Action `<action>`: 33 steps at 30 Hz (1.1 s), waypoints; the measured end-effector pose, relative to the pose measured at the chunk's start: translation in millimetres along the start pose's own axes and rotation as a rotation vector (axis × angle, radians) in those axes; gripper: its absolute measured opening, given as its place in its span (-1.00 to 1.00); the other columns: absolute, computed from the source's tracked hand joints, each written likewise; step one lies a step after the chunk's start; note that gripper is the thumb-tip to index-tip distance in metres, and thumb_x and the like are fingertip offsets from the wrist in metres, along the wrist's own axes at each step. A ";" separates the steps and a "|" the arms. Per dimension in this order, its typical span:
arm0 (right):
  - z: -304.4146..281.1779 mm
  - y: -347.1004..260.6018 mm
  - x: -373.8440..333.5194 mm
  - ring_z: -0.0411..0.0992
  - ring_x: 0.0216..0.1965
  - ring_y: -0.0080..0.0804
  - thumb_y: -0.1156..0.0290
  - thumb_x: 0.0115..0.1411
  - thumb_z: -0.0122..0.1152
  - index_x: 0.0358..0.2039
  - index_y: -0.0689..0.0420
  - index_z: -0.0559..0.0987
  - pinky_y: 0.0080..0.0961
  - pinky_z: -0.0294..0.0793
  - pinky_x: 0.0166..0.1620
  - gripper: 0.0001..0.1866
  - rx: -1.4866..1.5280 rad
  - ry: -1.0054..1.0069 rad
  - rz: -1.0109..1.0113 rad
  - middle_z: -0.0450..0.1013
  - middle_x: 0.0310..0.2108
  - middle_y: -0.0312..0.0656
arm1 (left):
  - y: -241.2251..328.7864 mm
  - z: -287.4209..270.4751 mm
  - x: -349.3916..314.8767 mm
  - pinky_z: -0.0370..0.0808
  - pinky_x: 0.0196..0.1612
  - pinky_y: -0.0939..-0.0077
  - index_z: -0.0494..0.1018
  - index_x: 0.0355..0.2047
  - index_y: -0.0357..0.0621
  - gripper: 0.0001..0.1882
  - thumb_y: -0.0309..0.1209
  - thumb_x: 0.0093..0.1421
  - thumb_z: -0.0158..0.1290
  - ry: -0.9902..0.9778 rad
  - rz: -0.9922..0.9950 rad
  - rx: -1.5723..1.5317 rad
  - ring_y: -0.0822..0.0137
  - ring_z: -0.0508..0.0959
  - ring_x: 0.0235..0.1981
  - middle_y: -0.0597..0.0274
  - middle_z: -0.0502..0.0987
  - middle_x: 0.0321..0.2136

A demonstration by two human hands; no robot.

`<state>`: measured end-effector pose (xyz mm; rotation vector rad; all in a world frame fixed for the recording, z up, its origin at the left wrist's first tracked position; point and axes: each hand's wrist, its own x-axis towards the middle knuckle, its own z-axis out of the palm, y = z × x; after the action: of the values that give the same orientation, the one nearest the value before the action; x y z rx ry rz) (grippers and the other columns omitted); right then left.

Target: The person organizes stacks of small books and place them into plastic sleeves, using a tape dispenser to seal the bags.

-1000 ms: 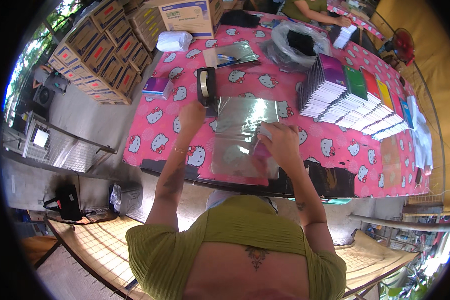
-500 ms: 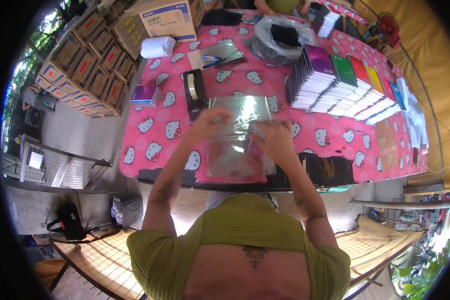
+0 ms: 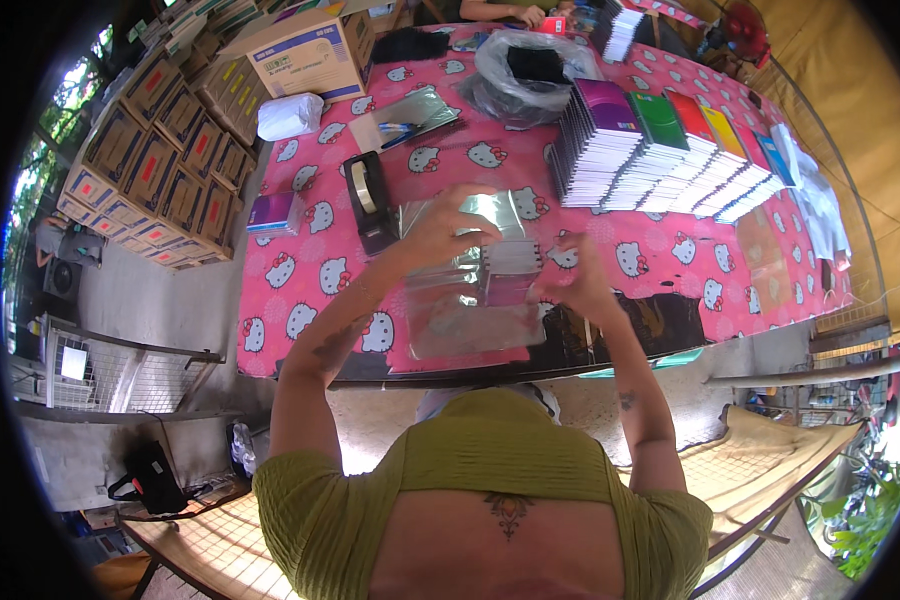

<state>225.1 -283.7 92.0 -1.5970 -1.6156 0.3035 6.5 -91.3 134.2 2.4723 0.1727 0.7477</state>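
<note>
A small spiral notebook [image 3: 513, 262], part whitish and part purple, lies on clear plastic sheets [image 3: 445, 325] in front of me. My left hand [image 3: 448, 228] is over the upper part of the plastic, fingers apart and bent toward the notebook's top left corner. Beside the notebook's right edge my right hand [image 3: 585, 285] has its thumb and fingers spread, with nothing visible in it. Whether either hand touches the notebook or the plastic, I cannot tell. A black tape dispenser [image 3: 368, 205] with a roll of tape stands left of the plastic.
Stacked spiral notebooks [image 3: 610, 150] in several colours stand at the right. A smaller notebook pile [image 3: 273, 215] sits at the left edge. Behind are a plastic bag [image 3: 490, 85], more clear sheets with pens [image 3: 398, 130], and a carton [image 3: 315, 60]. Another person's hand [image 3: 532, 16] shows at the far side.
My right hand has moved off the notebook to the right and opened. My left hand has shifted right, over the plastic. The whitish part of the notebook now shows. The view has shifted slightly.
</note>
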 end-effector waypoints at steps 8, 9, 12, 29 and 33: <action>29.5 1.2 -2.8 0.00 0.38 0.06 0.30 -0.11 0.50 -0.02 -0.06 0.61 0.02 0.11 0.29 -0.46 -0.064 -0.188 -0.181 0.03 0.37 -0.01 | -4.3 45.7 21.9 0.04 0.28 -0.13 0.68 -0.32 0.17 -0.80 -0.30 -0.03 0.31 -0.042 0.154 0.105 -0.12 0.12 0.29 0.16 0.17 0.32; 30.6 -0.7 -1.7 -0.01 0.39 0.06 0.31 -0.10 0.50 -0.06 -0.03 0.63 0.00 0.10 0.30 -0.50 -0.021 -0.175 -0.177 0.00 0.38 0.00 | -13.9 53.5 17.0 0.03 0.28 -0.14 0.64 -0.22 0.17 -0.70 -0.28 -0.03 0.31 -0.010 0.138 0.102 -0.14 0.10 0.31 0.10 0.14 0.33; 33.5 -1.6 1.4 -0.01 0.39 0.06 0.39 -0.04 0.45 -0.11 0.03 0.65 -0.06 0.10 0.31 -0.59 0.040 -0.117 -0.219 -0.06 0.41 0.03 | -21.9 70.7 13.3 0.00 0.29 -0.19 0.46 0.09 0.19 -0.39 -0.19 -0.03 0.33 0.075 0.009 0.074 -0.19 0.04 0.35 -0.07 0.07 0.35; 29.8 20.8 67.4 0.42 -0.17 -0.63 0.44 0.15 0.34 0.00 0.20 0.53 -0.60 0.41 -0.13 -0.61 0.592 -0.376 0.328 0.49 -0.15 -0.25 | 32.9 22.3 -5.5 0.42 0.12 0.34 0.56 -0.08 -0.20 -0.72 -0.44 0.19 0.20 0.287 -0.401 -0.273 0.26 0.47 0.07 0.17 0.54 -0.02; 31.2 34.3 64.8 0.45 -0.13 -0.61 0.44 0.15 0.37 0.01 0.18 0.55 -0.56 0.46 -0.06 -0.60 0.801 -0.190 0.204 0.51 -0.14 -0.21 | -19.1 59.6 -32.2 0.46 0.05 0.41 0.52 0.00 -0.21 -0.68 -0.41 0.25 0.15 0.036 -0.652 -0.623 0.37 0.50 0.00 0.17 0.56 -0.05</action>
<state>237.8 -207.3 73.5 -1.1137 -1.2150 1.0852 12.7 -111.6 67.1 1.6618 0.6199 0.4606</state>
